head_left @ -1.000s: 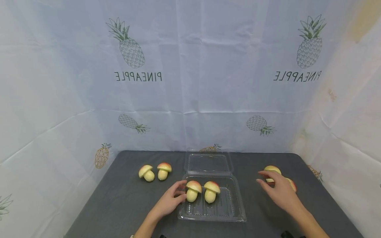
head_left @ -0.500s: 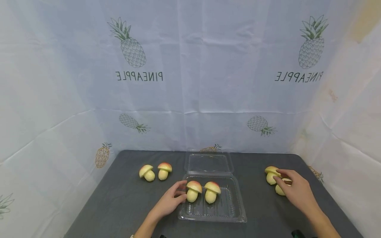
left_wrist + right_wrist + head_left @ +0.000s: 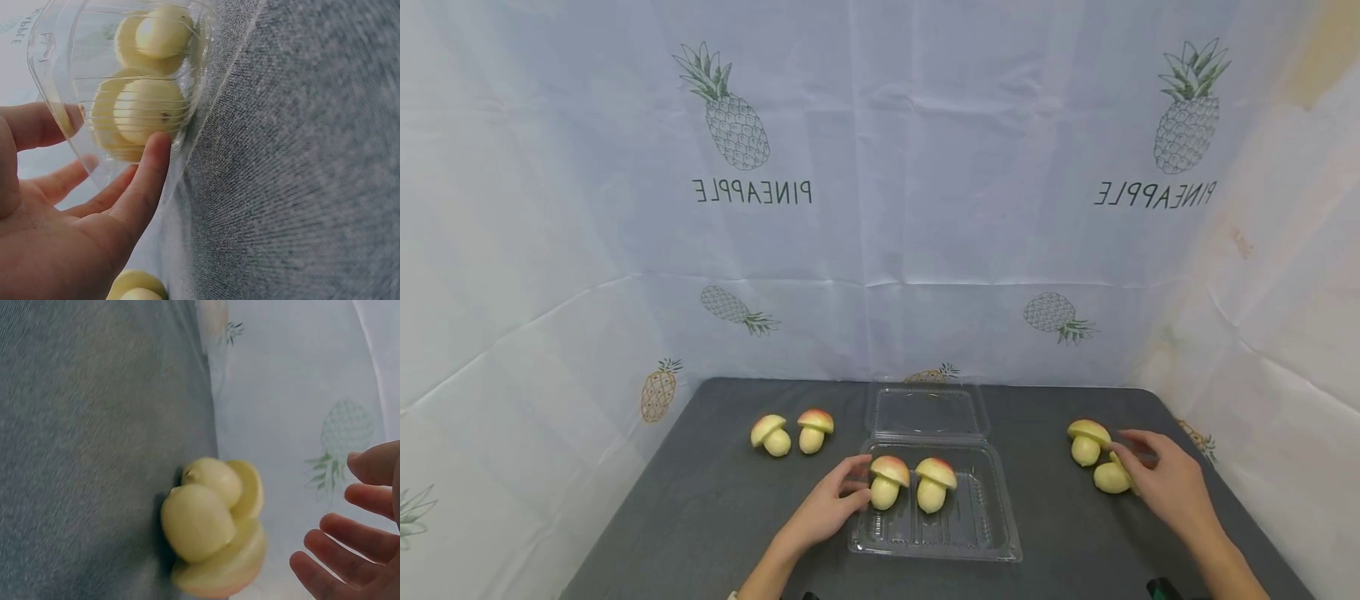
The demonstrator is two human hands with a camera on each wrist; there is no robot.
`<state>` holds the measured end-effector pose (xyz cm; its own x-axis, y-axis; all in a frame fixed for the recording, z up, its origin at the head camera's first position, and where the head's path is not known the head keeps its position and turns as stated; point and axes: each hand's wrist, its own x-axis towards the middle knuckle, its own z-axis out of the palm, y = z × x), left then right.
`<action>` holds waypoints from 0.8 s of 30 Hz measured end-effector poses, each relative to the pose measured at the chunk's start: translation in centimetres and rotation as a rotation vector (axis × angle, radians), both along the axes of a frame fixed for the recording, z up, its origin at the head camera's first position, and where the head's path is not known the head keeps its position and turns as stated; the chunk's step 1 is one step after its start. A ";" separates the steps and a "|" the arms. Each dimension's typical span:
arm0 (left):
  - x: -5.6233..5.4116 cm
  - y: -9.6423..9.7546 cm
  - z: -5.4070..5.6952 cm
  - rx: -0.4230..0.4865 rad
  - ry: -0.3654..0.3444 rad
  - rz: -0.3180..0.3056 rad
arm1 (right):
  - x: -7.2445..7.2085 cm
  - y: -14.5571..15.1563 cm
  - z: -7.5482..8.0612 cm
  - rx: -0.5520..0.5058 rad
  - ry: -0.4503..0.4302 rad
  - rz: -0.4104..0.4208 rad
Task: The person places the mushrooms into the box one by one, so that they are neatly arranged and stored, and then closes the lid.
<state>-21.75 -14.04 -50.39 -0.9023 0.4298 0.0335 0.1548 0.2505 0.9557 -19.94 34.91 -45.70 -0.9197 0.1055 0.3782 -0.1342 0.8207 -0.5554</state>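
Observation:
In the head view, my left hand (image 3: 823, 510) is at the left side of a clear plastic clamshell box (image 3: 992, 533). The left wrist view shows its fairly straight fingertips touching the box wall and rim. Inside the box two toy mushrooms (image 3: 883, 492) (image 3: 932, 493), with pale yellow stems and reddish caps, lie side by side. My right hand (image 3: 1176, 483) hovers by two more toy mushrooms (image 3: 1086, 450) (image 3: 1111, 477) at the table's right and partly covers the nearer one. From the right wrist, its fingers (image 3: 344, 550) look spread and apart from this pair.
Another pair of toy mushrooms (image 3: 771, 436) (image 3: 813, 430) lies at the back left of the dark table (image 3: 715, 500). The box's lid (image 3: 928, 408) is folded back, toward the pineapple-print curtain (image 3: 955, 225) behind and around the table.
My right hand has moved rightward past the right-hand pair, uncovering the farther toy mushroom and the nearer one's stem, while its cap is now hidden. My left hand and the box have stayed put.

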 end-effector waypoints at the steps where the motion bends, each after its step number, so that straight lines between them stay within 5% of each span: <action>1: 0.0 0.0 0.0 0.000 0.000 -0.001 | 0.0 0.2 -0.2 -0.001 -0.005 -0.002; 24: -0.3 0.0 -0.4 0.009 -0.006 0.000 | -1.4 3.0 -3.4 0.028 -0.161 -0.043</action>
